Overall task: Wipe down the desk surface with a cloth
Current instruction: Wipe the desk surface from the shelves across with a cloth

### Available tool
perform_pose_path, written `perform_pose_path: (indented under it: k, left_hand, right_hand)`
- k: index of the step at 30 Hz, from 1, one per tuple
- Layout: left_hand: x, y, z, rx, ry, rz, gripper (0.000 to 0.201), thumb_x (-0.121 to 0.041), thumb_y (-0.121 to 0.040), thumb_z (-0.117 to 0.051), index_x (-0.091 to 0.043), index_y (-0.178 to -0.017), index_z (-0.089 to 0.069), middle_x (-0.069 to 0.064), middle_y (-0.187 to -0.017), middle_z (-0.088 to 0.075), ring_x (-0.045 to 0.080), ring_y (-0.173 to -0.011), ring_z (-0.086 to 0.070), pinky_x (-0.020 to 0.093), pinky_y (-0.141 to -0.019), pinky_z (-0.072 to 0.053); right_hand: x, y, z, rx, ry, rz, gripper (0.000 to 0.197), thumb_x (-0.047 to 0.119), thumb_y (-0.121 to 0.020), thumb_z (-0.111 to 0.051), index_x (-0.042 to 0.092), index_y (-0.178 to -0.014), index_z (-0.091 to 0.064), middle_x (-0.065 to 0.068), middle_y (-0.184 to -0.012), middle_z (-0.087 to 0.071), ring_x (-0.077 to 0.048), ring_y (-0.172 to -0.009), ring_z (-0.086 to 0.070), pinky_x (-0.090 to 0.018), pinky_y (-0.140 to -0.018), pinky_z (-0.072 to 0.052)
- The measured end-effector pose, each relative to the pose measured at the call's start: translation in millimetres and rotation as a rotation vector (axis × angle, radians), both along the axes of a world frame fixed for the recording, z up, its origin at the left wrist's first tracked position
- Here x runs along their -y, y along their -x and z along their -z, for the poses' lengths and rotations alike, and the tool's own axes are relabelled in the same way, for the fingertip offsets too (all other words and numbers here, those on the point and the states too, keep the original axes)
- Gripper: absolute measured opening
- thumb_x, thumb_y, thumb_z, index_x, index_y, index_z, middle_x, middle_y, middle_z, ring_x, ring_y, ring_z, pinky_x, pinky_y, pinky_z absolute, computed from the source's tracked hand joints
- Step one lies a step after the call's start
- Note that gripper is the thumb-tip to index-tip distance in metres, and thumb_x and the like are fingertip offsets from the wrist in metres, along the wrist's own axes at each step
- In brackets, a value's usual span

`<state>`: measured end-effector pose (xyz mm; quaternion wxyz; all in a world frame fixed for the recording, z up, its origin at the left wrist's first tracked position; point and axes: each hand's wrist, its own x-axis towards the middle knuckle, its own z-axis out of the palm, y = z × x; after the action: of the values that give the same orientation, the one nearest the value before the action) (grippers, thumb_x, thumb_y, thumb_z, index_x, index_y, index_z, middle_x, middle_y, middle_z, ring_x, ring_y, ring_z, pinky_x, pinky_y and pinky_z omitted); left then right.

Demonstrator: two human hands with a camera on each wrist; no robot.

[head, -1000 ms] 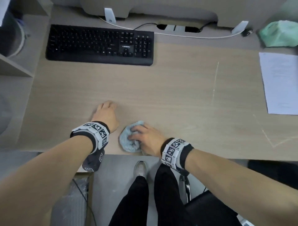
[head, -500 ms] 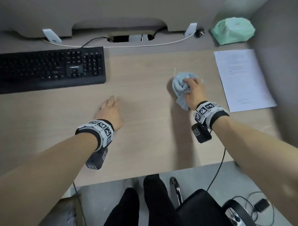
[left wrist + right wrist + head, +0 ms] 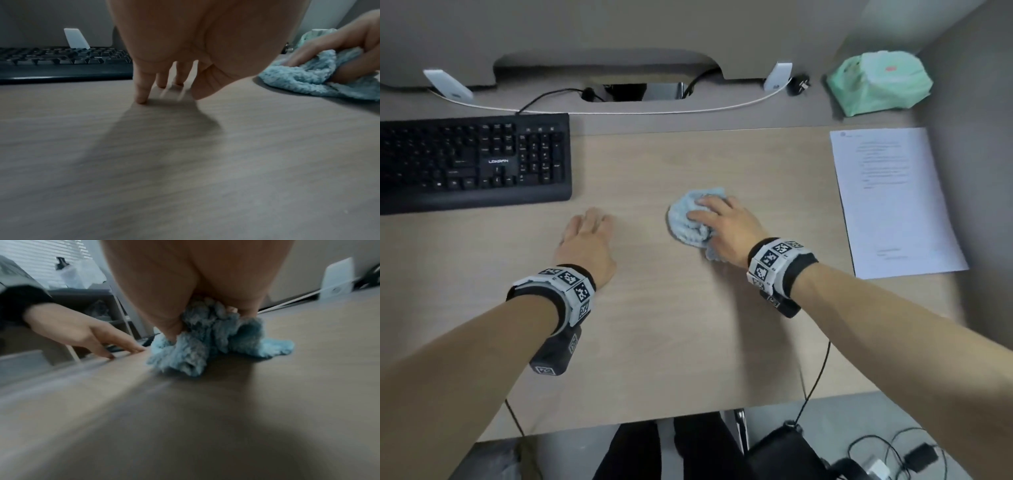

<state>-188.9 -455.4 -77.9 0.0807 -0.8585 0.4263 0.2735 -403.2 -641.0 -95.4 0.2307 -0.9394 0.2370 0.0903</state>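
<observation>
A crumpled light blue cloth [image 3: 690, 219] lies on the pale wooden desk [image 3: 671, 325], near its middle. My right hand [image 3: 726, 229] lies on top of the cloth [image 3: 205, 340] with thumb and fingers curled round it, pressing it to the desk. To its left my left hand [image 3: 585, 240] rests on the bare wood with straight fingers [image 3: 141, 91], their tips touching the desk [image 3: 185, 162]. It holds nothing. The cloth [image 3: 320, 81] also shows at the right edge of the left wrist view.
A black keyboard [image 3: 472, 161] sits at the back left, close to my left hand. A printed sheet of paper [image 3: 893, 202] lies at the right. A green plastic bag [image 3: 880, 85] sits in the back right corner. Cables [image 3: 619, 108] run along the back edge.
My right hand swept the cloth from the front edge to the far right near the paper, then back left and nearer me. My left hand stayed in place on the desk.
</observation>
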Motion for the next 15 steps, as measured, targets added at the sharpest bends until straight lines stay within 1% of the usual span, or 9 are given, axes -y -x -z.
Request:
perform_pose_path:
  k: [1,3,5,7,9,11,12,13,15]
  left_hand:
    - [1.2,-0.8,-1.9,-0.007,0.0,0.003,0.081,-0.005,-0.079,-0.053,-0.021,-0.152,-0.019,0.002,-0.163,-0.004,0.034,-0.148,-0.008,0.04,-0.121,-0.018]
    - [3.4,-0.8,-4.6,-0.007,0.004,0.016,0.08,-0.005,-0.079,-0.052,-0.019,-0.152,-0.02,0.004,-0.163,-0.006,0.035,-0.147,-0.009,0.037,-0.121,-0.015]
    - [3.0,-0.4,-5.5,-0.001,0.0,0.024,0.08,-0.005,-0.079,-0.052,-0.018,-0.152,-0.02,0.005,-0.162,-0.008,0.036,-0.147,-0.01,0.037,-0.121,-0.016]
    - [2.2,0.1,-3.8,0.007,-0.002,0.022,0.079,-0.005,-0.079,-0.052,-0.018,-0.151,-0.021,0.005,-0.161,-0.008,0.036,-0.147,-0.011,0.037,-0.121,-0.017]
    - [1.9,0.8,-3.0,0.017,0.001,0.023,0.079,-0.006,-0.078,-0.053,-0.019,-0.15,-0.022,0.004,-0.161,-0.009,0.035,-0.146,-0.011,0.038,-0.121,-0.018]
    - [1.5,0.1,-2.0,0.02,-0.007,0.03,0.079,-0.007,-0.079,-0.053,-0.021,-0.15,-0.022,0.003,-0.162,-0.008,0.036,-0.146,-0.011,0.038,-0.12,-0.018]
    - [1.1,-0.7,-1.6,0.018,-0.014,0.033,0.079,-0.007,-0.079,-0.053,-0.021,-0.15,-0.021,0.002,-0.162,-0.007,0.036,-0.146,-0.01,0.039,-0.12,-0.019]
    - [0.4,-1.4,-1.2,0.016,-0.021,0.036,0.079,-0.007,-0.079,-0.053,-0.022,-0.15,-0.021,0.002,-0.162,-0.006,0.036,-0.146,-0.01,0.039,-0.12,-0.02]
    - [-0.9,-2.0,-1.3,0.022,-0.026,0.049,0.079,-0.009,-0.08,-0.055,-0.023,-0.15,-0.02,0.001,-0.161,-0.005,0.035,-0.146,-0.011,0.041,-0.118,-0.025]
  right_hand:
    - [15.9,7.2,-1.9,0.012,0.017,0.115,0.072,0.018,-0.068,-0.077,0.022,-0.136,-0.054,-0.008,-0.149,-0.043,-0.04,-0.128,-0.04,-0.052,-0.099,-0.045]
    - [54.1,17.7,-8.3,0.006,0.034,0.426,0.07,0.018,-0.074,-0.076,0.018,-0.139,-0.051,-0.011,-0.152,-0.037,-0.041,-0.133,-0.034,-0.049,-0.107,-0.038]
    - [65.3,15.8,-14.5,-0.062,0.002,0.605,0.071,0.017,-0.078,-0.072,0.016,-0.143,-0.045,-0.014,-0.155,-0.028,-0.04,-0.139,-0.026,-0.045,-0.114,-0.031]
    - [35.3,3.4,-19.1,-0.116,0.028,0.506,0.073,0.024,-0.076,-0.075,0.021,-0.142,-0.043,-0.014,-0.156,-0.025,-0.041,-0.139,-0.025,-0.045,-0.112,-0.032]
    - [-17.7,-1.6,-13.4,-0.096,0.026,0.183,0.076,0.029,-0.073,-0.074,0.025,-0.141,-0.041,-0.013,-0.155,-0.027,-0.039,-0.137,-0.028,-0.045,-0.11,-0.031]
    - [-63.2,10.6,-8.1,-0.096,-0.057,-0.087,0.081,0.029,-0.067,-0.08,0.026,-0.14,-0.045,-0.012,-0.154,-0.033,-0.04,-0.132,-0.034,-0.049,-0.105,-0.037]
    - [-67.1,19.7,-7.7,-0.069,-0.062,-0.122,0.082,0.028,-0.064,-0.082,0.024,-0.139,-0.048,-0.012,-0.151,-0.038,-0.042,-0.129,-0.038,-0.05,-0.103,-0.041]
    - [-59.1,27.7,-7.1,-0.018,-0.042,-0.065,0.081,0.027,-0.062,-0.084,0.022,-0.137,-0.052,-0.014,-0.148,-0.043,-0.044,-0.126,-0.042,-0.053,-0.102,-0.044]
    - [-35.8,42.2,-9.2,0.056,-0.003,0.255,0.074,0.022,-0.067,-0.082,0.017,-0.135,-0.055,-0.017,-0.145,-0.045,-0.045,-0.124,-0.043,-0.054,-0.1,-0.045]
